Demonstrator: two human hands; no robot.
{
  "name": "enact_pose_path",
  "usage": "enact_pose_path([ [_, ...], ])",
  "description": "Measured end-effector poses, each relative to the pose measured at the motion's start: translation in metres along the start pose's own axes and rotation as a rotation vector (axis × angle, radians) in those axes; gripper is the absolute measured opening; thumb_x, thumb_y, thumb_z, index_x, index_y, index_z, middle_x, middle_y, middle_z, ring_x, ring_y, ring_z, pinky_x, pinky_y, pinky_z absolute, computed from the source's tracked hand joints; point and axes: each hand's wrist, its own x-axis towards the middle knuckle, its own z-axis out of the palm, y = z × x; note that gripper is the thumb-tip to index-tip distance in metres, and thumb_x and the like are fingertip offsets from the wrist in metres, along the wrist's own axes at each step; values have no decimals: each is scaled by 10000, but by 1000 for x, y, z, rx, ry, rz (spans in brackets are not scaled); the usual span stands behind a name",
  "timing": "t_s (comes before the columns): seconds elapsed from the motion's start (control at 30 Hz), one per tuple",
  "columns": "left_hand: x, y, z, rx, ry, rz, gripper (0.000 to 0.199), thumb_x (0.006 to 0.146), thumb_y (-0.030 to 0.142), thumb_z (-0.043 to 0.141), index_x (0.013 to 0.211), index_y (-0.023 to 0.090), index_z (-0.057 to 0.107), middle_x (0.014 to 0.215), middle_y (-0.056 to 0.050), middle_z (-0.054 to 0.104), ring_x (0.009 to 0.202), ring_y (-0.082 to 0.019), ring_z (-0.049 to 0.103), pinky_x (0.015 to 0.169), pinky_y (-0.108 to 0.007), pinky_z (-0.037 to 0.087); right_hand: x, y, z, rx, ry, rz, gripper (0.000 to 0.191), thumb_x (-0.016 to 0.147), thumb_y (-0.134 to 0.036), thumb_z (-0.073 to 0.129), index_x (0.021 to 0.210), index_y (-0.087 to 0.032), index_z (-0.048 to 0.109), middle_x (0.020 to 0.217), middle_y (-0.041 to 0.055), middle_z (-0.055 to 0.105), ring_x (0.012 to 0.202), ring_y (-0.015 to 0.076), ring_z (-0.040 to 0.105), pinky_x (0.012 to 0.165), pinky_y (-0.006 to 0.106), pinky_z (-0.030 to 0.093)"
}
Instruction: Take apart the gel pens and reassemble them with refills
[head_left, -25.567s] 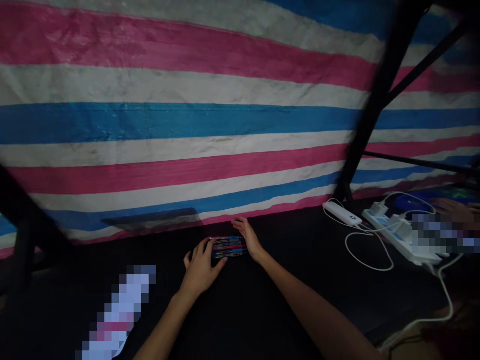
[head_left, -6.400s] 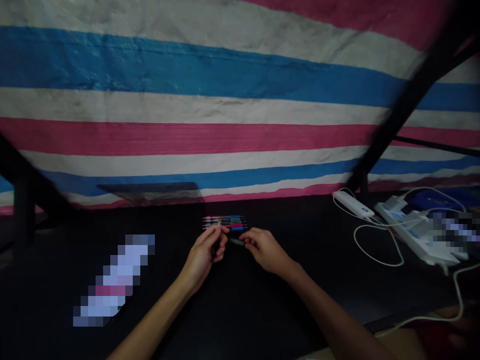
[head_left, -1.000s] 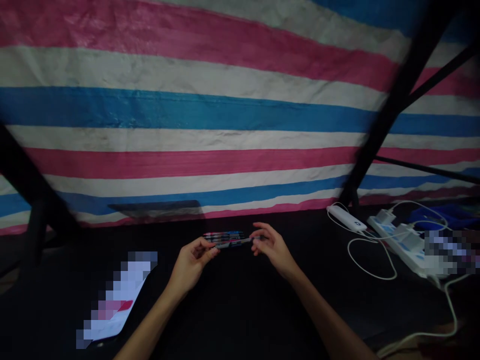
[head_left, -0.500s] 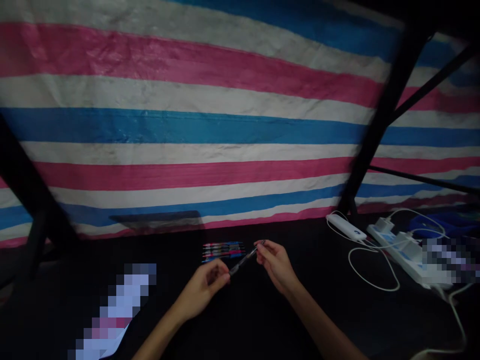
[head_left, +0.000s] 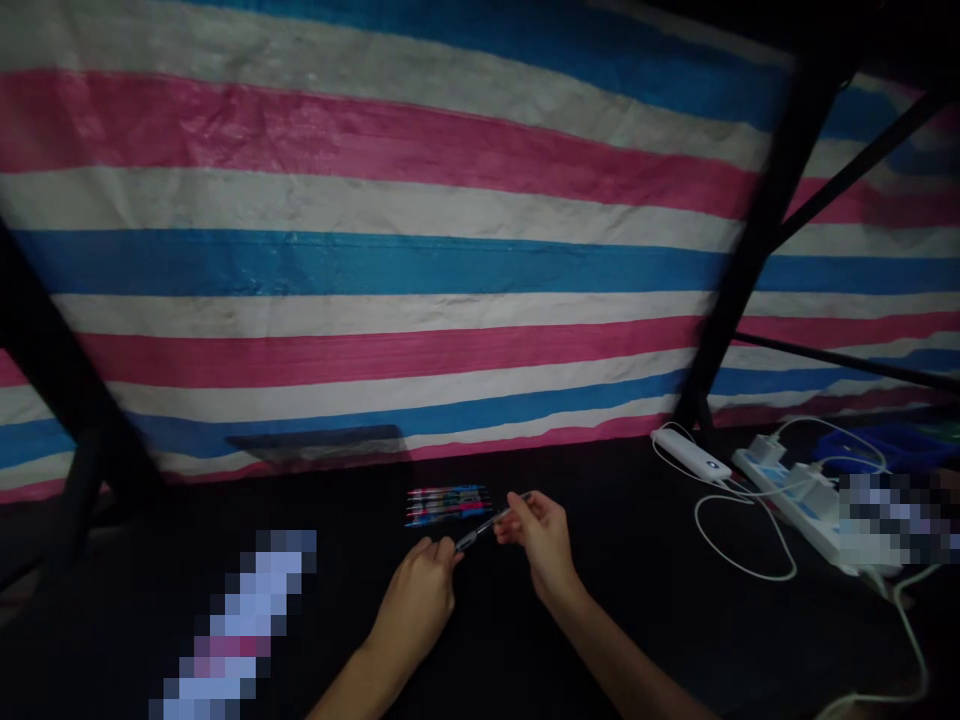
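A slim pen (head_left: 480, 528) with a clear barrel and a dark grip slants between my two hands, above the black tabletop. At its lower left end, my left hand (head_left: 421, 588) is closed on it with the back of the hand turned up. Thumb and fingers of my right hand (head_left: 541, 538) pinch the upper right end. Just beyond the hands lies a row of several pens (head_left: 448, 506) with coloured parts, side by side on the table.
A blurred-out white sheet or packet (head_left: 240, 620) lies at left. On the right are a white power strip (head_left: 817, 510) with plugs, a white adapter (head_left: 690, 455) and looping cables. Black frame posts (head_left: 739, 280) stand on both sides before a striped sheet (head_left: 375, 270).
My left hand has rolled over so its back faces up, still gripping the pen's lower end. My right hand has shifted slightly down and its fingers have turned on the upper end.
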Motion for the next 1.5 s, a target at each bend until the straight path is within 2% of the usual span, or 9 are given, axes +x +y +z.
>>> enact_pose_path([
  [0.13, 0, 2, -4, 9, 27, 35, 295, 903, 200, 305, 752, 168, 557, 716, -90, 591, 707, -222, 557, 662, -321, 401, 0, 3, 1, 63, -9, 3, 350, 682, -451, 710, 660, -152, 529, 536, 16, 579, 466, 137, 562, 455, 244, 461],
  [0.27, 1, 5, -15, -485, -151, 42, 331, 914, 383, 326, 785, 195, 566, 692, -15, 576, 663, -163, 538, 643, -260, 398, 3, -9, -6, -30, -149, -197, 265, 756, -406, 660, 802, -157, 584, 627, 13, 599, 550, 136, 571, 517, 246, 466],
  [0.43, 4, 6, -14, -881, -332, -71, 399, 887, 475, 346, 830, 151, 572, 534, 44, 452, 497, -109, 393, 499, -215, 286, 7, -14, -10, 29, -265, -171, 241, 778, -394, 638, 856, -172, 588, 738, 33, 616, 632, 144, 577, 579, 263, 461],
  [0.57, 2, 4, -4, -707, -133, -128, 336, 883, 416, 385, 710, 167, 529, 522, 44, 407, 470, -109, 375, 467, -220, 255, 5, -2, -5, -9, -126, -203, 234, 771, -395, 648, 795, -173, 579, 637, -8, 549, 556, 116, 508, 530, 235, 408],
  [0.83, -3, 1, -6, -30, 223, 167, 265, 876, 99, 332, 830, 164, 584, 673, -60, 557, 668, -194, 518, 609, -297, 405, -6, 8, 2, 147, 31, -68, 287, 729, -388, 693, 635, -173, 526, 602, -18, 505, 501, 88, 427, 471, 224, 344],
  [1.03, -3, 3, -5, 92, 219, 225, 234, 886, 111, 350, 927, 135, 579, 732, -82, 582, 695, -205, 532, 643, -337, 450, -5, 10, 0, 257, 66, 105, 254, 704, -375, 717, 680, -180, 556, 589, -14, 536, 507, 101, 468, 472, 223, 369],
  [1.23, -6, 19, -8, -131, -2, 299, 147, 872, 257, 453, 914, 186, 575, 838, -66, 600, 822, -206, 548, 761, -344, 463, -5, 0, 14, 401, -100, 191, 300, 778, -478, 596, 804, -179, 585, 742, 33, 600, 682, 155, 573, 608, 273, 466],
  [1.37, -4, 9, -13, -268, -21, 217, 366, 806, 404, 548, 1114, 210, 520, 884, -56, 591, 819, -207, 547, 743, -344, 466, 3, -23, 21, 509, -257, 243, 282, 772, -436, 615, 694, -189, 504, 477, -82, 344, 396, 67, 331, 436, 201, 355],
  [1.5, 4, -12, -14, -319, 8, 108, 277, 862, 392, 454, 1058, 215, 539, 824, -37, 579, 765, -187, 553, 730, -324, 454, 13, -45, 22, 568, -364, 314, 512, 780, -631, 451, 540, -193, 342, 429, -84, 241, 356, 64, 184, 343, 195, 182],
])
